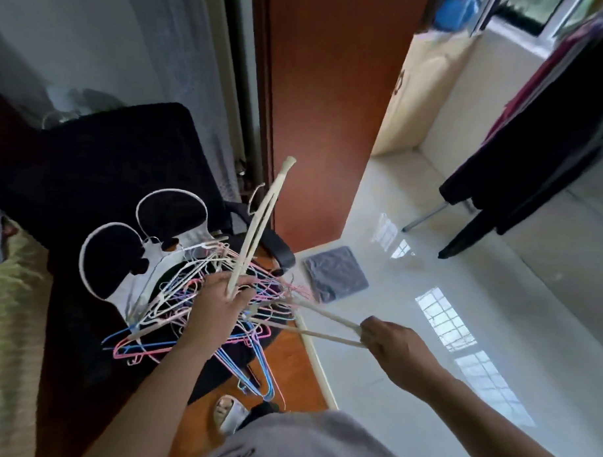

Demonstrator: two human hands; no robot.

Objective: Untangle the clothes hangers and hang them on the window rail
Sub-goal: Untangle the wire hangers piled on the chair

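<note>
Hangers lie knotted on a black chair at lower centre as the left hand grips one cream hanger and the right hand pulls another, untangling apparently barely begun; freeing comes next.

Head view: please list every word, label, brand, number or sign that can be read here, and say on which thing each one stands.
Nothing in this view can be read with certainty.
Grey shirt: dark print at the bottom edge of the picture, cut off and blurred, not readable.
Tangled hangers, black chair, grey cloth on the floor: no text visible.
</note>
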